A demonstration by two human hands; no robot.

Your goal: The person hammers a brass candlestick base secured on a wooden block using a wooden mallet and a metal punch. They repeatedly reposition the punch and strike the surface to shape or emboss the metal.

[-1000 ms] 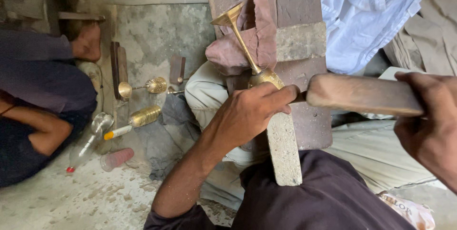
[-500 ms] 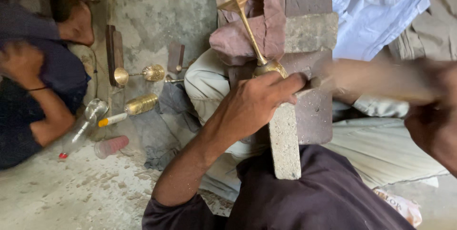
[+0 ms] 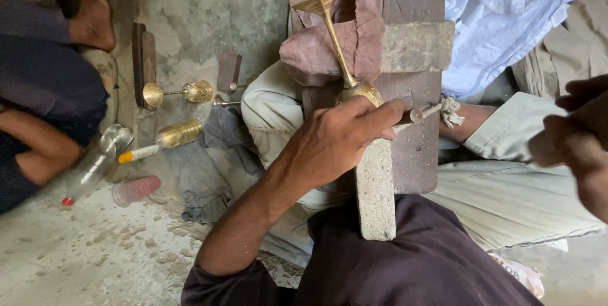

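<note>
Gone from the middle of the view is the wooden mallet: the right hand [image 3: 579, 144] has pulled back to the right edge, blurred, and whether it grips anything I cannot tell. Meanwhile the left hand [image 3: 335, 144] stays clamped on the bowl of the brass goblet [image 3: 339, 52], pressing it against the upright wooden block [image 3: 411, 90] beside a metal rod [image 3: 423, 113]. Wrist bent, fingers wrapped over. A firm, steady hold seems wise, fingers kept clear of the struck spot.
</note>
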